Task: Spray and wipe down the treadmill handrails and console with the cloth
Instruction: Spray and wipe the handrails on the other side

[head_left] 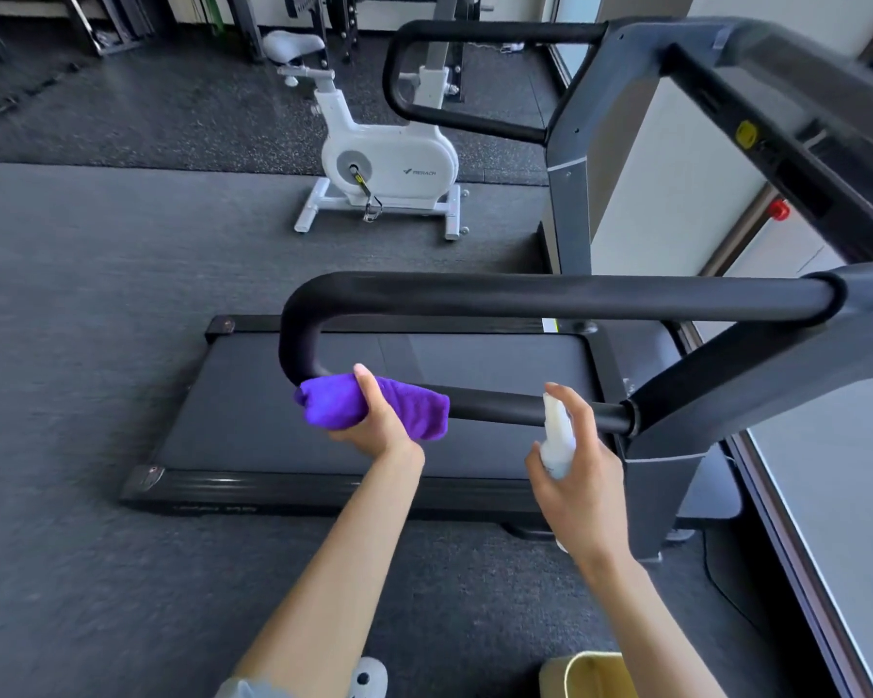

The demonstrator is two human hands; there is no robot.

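The near handrail (525, 408) is a long bar that runs left to right, just past both hands. The left hand (379, 420) grips the purple cloth (414, 408), wrapped around the bar by its left bend. The right hand (583, 476) holds the white spray bottle (558, 435), closer to the bare right part. The white bike (389, 163) far off says MERACH.

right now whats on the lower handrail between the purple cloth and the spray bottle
In the head view, only bare black rail: nothing sits on the lower handrail between the purple cloth and the spray bottle.
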